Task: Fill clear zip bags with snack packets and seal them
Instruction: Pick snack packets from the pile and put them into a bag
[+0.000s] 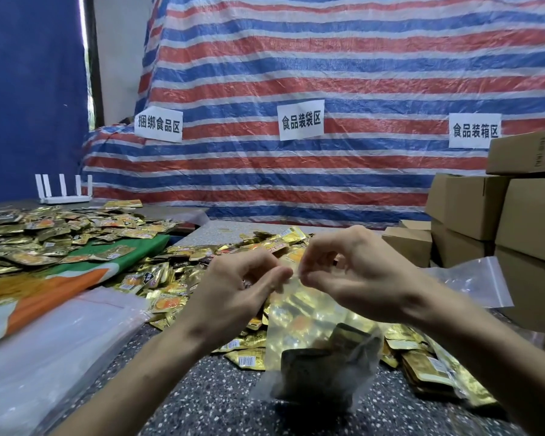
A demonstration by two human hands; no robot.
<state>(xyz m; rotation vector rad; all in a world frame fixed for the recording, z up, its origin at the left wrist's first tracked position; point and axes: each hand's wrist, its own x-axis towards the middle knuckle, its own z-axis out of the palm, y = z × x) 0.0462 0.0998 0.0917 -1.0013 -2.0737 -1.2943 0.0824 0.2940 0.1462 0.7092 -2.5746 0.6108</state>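
Backdrop: red-white-blue striped tarp (328, 73) hangs behind the bench, with three white paper signs (301, 119) in Chinese taped to it.
Bench: grey speckled top (221, 398), bare patch nearest the camera.
Left grip: left grip (233, 287) has thumb and forefinger closed in a pinch on the top edge of the clear zip bag (315, 325); the other fingers are loosely curled.
Right grip: right grip (359, 278) pinches the same top edge just beside the left pinch, fingertips almost meeting.
Zip bag: hangs upright from the two pinches, between the forearms. Lower end is blurred, so I can't tell if it touches the bench.
Contents: gold and dark snack packets (328, 372) sit in the bag's lower half.
Seal: can't tell whether the zip is closed.
Loose packets: a gold heap (170, 278) lies on the bench under and behind the hands. More lie far left, some on a green-orange sack (76, 272).
Empty bags: stack of clear bags (60, 341) at the near left; one more clear bag (475, 281) lies right, against the boxes.
Boxes: brown cartons (469, 209) stacked at the right.
Router: white router (65, 191), antennas up, back left.
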